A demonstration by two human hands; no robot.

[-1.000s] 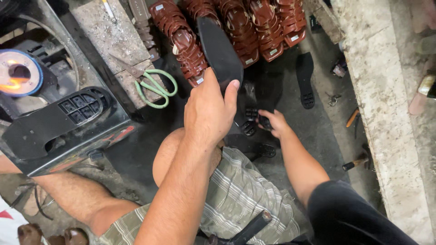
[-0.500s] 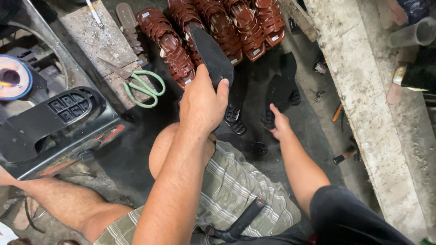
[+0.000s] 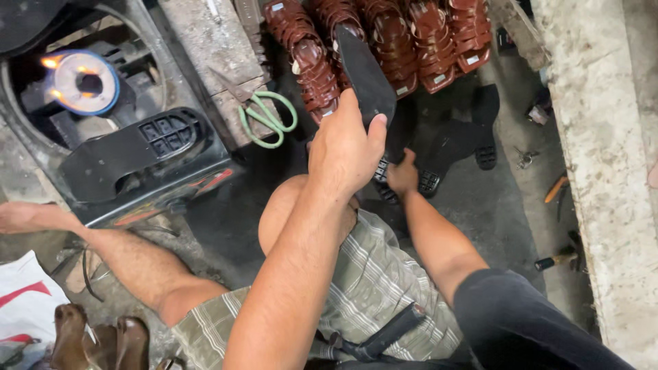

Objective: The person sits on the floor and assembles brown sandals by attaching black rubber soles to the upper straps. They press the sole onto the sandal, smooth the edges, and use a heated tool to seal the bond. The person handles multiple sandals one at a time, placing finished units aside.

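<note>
Starting at the left edge, a lit burner (image 3: 81, 82) glows with an orange flame inside a dark round housing, and just below it a black shoe sole (image 3: 130, 152) lies tread-up on a dark box-like stand (image 3: 161, 195). Further down in the corner, brown shoes (image 3: 96, 339) sit beside a white cloth. A bare leg runs across the floor from the left edge toward the knee in the middle.

Next comes a worn stone block (image 3: 205, 48), with green-handled scissors (image 3: 264, 116) resting on its lower corner, the handles hanging over the dark floor.

In the middle, the left hand (image 3: 343, 154) is raised above the knee, its fingers and thumb closed around the lower end of a flat black sole piece (image 3: 364, 75). That piece tilts up and away from the hand, its upper end overlapping a row of brown strapped sandals (image 3: 384, 41) lined along the top.

Just right of it and lower, the right hand (image 3: 403, 175) reaches down to a pile of black soles (image 3: 459, 140) on the floor; its fingers curl onto one of them, though whether they grip it I cannot tell.

Farther right, small hand tools (image 3: 556, 259) lie on the dark floor beside a pale concrete ledge (image 3: 603, 178).
</note>
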